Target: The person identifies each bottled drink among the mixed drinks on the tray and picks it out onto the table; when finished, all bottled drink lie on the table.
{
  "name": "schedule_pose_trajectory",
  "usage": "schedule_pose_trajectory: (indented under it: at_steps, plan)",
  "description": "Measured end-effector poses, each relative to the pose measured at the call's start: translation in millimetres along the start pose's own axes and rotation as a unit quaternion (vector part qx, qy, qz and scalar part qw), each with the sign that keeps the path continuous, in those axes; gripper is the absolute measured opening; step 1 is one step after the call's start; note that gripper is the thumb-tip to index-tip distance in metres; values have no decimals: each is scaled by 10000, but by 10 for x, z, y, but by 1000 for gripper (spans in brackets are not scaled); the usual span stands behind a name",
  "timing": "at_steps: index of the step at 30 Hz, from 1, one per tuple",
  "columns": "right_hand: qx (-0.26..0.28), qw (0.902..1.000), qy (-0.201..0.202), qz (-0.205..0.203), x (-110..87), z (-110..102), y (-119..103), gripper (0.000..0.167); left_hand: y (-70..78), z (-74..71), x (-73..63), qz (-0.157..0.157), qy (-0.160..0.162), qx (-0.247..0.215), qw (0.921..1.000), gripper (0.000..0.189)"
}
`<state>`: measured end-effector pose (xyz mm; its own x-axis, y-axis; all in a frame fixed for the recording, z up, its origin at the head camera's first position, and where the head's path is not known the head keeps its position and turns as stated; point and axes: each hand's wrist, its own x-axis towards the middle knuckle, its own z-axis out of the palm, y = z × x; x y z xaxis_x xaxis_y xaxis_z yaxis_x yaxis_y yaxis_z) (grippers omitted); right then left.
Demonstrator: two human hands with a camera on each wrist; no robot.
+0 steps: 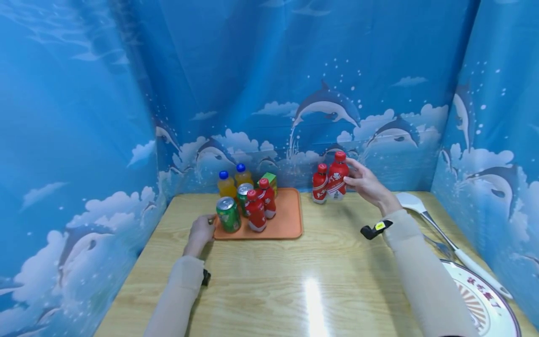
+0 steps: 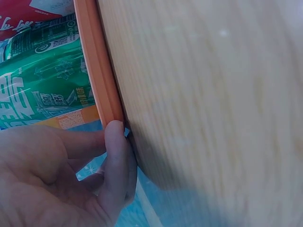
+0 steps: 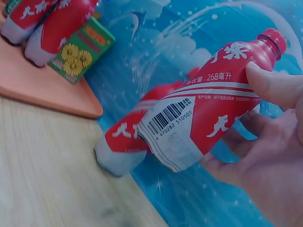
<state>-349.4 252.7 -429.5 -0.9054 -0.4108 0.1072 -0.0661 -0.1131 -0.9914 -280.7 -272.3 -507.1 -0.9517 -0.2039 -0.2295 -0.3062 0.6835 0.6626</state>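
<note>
My right hand [image 1: 367, 183] grips a red bottle [image 3: 213, 99] with a white lower label, tilted in the right wrist view. Beside it a second red bottle [image 1: 320, 184] stands on the table by the curtain. At the left, my left hand [image 1: 200, 231] pinches the near left corner of an orange tray [image 1: 288, 215] between thumb and fingers. On that tray are two green cans, the front one [image 1: 228, 214] nearest my left hand, two red bottles [image 1: 256, 213], two orange drink bottles [image 1: 227, 186] with blue caps, and a green carton [image 3: 83, 51] with yellow flowers.
Along the table's right side lie a white-ended ladle or spatula [image 1: 438, 229], a fork [image 1: 442, 246] and a white plate [image 1: 501, 311] with red lettering. A blue dolphin-print curtain [image 1: 261, 93] closes off the back and both sides of the wooden table [image 1: 269, 285].
</note>
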Motion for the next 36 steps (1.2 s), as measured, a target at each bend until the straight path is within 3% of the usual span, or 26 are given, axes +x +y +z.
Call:
schedule_pose_trajectory:
  at_steps: [7, 14, 22, 36]
  plan:
    - [-179, 9989, 285, 316, -6, -112, 94, 75, -23, 17, -17, 31, 17, -37, 10000, 52]
    - [-803, 9916, 834, 585, 24, -157, 216, 80, -29, 27, -23, -3, 2, -69, 10000, 51]
    - [-1286, 9798, 1408, 601, 77, -140, 337, 81, -40, 20, -26, 45, 42, -106, 9999, 50]
    - [-1791, 9645, 1885, 469, 168, -89, 457, 84, -17, 2, -13, 103, 79, -90, 9999, 50]
